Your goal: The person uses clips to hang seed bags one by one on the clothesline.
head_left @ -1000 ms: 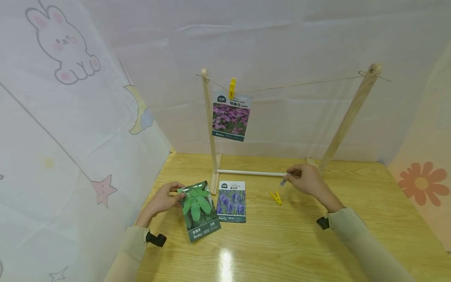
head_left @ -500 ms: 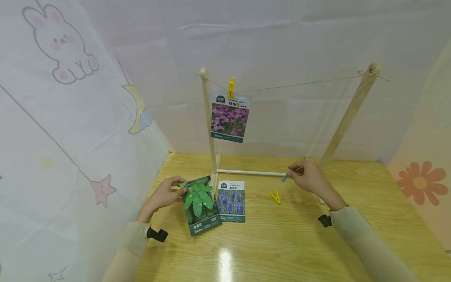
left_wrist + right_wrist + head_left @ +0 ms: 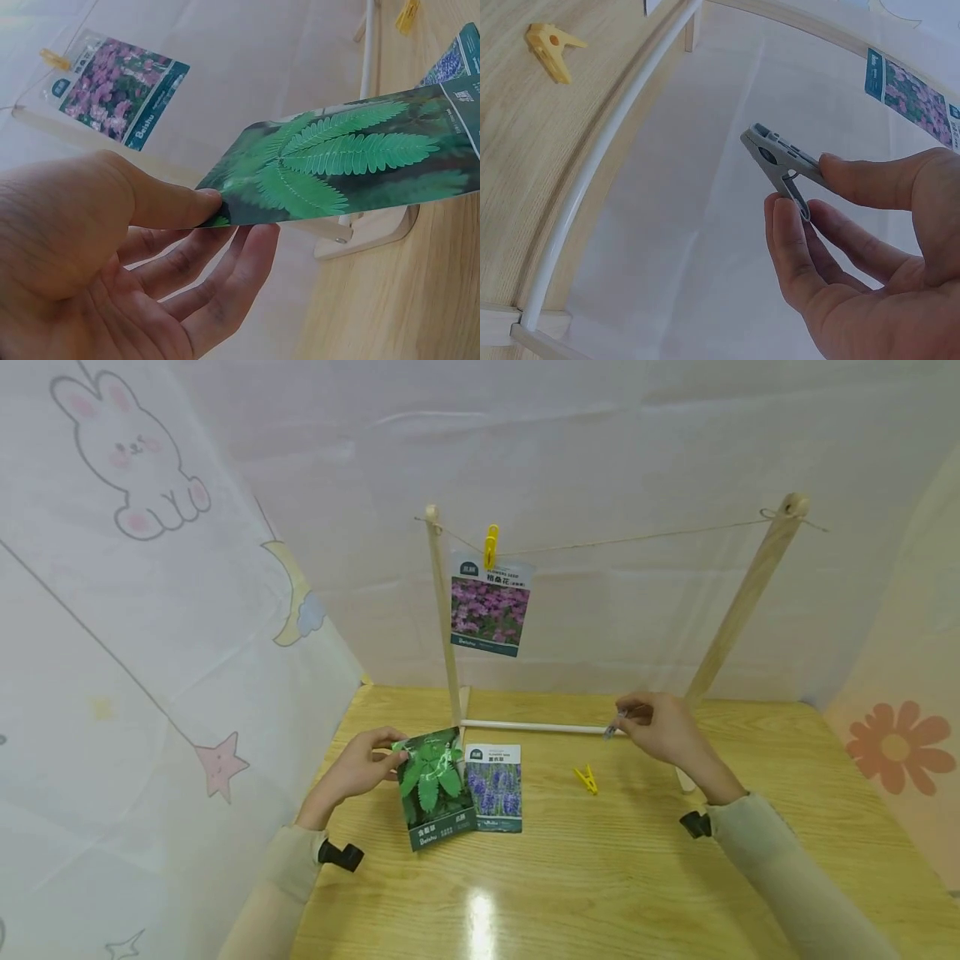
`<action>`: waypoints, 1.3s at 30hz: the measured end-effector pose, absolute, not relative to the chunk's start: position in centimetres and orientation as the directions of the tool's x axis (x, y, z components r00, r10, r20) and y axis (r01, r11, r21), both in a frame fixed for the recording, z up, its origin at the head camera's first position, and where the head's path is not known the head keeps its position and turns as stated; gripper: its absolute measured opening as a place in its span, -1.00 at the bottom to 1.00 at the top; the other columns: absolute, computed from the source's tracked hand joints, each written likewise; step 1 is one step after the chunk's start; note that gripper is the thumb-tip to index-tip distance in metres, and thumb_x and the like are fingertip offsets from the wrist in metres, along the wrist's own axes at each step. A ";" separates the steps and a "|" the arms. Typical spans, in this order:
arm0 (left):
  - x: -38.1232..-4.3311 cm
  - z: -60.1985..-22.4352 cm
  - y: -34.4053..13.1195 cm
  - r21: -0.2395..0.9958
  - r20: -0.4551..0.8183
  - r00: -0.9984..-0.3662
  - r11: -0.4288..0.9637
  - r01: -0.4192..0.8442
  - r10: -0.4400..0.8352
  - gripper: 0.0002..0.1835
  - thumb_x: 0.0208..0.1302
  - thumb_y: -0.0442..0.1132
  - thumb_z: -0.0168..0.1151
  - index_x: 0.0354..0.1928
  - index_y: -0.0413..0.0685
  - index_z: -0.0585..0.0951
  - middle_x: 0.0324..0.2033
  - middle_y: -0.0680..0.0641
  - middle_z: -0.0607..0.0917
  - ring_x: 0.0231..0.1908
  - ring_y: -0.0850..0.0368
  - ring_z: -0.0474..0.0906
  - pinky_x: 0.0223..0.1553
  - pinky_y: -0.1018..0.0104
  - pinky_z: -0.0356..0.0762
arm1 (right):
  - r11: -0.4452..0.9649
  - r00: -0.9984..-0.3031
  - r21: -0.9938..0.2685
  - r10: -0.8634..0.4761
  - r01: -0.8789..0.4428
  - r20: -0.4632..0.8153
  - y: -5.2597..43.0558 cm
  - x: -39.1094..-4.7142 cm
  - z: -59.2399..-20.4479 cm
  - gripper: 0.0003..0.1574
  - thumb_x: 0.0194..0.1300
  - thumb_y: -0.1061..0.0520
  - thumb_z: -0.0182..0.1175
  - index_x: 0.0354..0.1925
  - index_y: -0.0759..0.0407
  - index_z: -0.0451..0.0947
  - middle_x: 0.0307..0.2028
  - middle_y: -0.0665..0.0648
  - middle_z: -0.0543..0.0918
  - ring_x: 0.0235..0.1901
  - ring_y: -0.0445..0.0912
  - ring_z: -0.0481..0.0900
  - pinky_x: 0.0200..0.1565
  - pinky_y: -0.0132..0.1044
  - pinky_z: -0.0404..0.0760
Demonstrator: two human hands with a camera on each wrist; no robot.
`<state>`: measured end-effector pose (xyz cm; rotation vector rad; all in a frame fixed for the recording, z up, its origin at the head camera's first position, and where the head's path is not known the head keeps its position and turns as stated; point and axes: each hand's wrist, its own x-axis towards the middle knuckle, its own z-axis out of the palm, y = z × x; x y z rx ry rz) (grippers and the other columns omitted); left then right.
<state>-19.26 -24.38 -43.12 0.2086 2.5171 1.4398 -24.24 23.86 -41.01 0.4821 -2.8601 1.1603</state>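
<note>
My left hand [image 3: 367, 764] pinches a green seed packet [image 3: 435, 785] by its upper left corner, thumb on the front. The packet shows fern-like leaves and overlaps a lavender seed packet [image 3: 495, 789] on the table in the head view. Between thumb and fingertips, my right hand [image 3: 660, 727] holds a grey clothespin [image 3: 776, 161] by its two handles. The clothespin's jaws look closed in the right wrist view. A yellow clothespin [image 3: 587, 779] lies on the table, left of and nearer than the right hand.
A wooden frame has a left post [image 3: 444, 602], a right post [image 3: 750, 593] and a white bottom rod [image 3: 536, 727]. From its string [image 3: 622, 541] hangs a pink-flower seed packet [image 3: 489, 614], clipped by another yellow clothespin [image 3: 491, 547]. Printed cloth [image 3: 150, 652] stands around the table [image 3: 570, 893].
My left hand has raised the green packet and carried it rightward, farther over the lavender packet. The right hand has moved slightly up and right with the grey clothespin.
</note>
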 end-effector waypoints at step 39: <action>-22.9 -42.5 -19.1 0.840 0.141 -0.978 0.504 0.199 0.152 -0.71 0.46 -0.19 0.21 0.13 -0.09 0.62 -0.01 -0.22 0.70 -0.03 -0.15 0.69 -0.22 0.28 0.73 | 0.675 -0.937 -0.651 -0.220 -0.347 0.271 24.1 -24.8 -37.8 -0.53 0.35 0.01 0.34 0.12 0.24 0.61 -0.13 0.23 0.72 -0.17 0.11 0.71 -0.13 0.00 0.71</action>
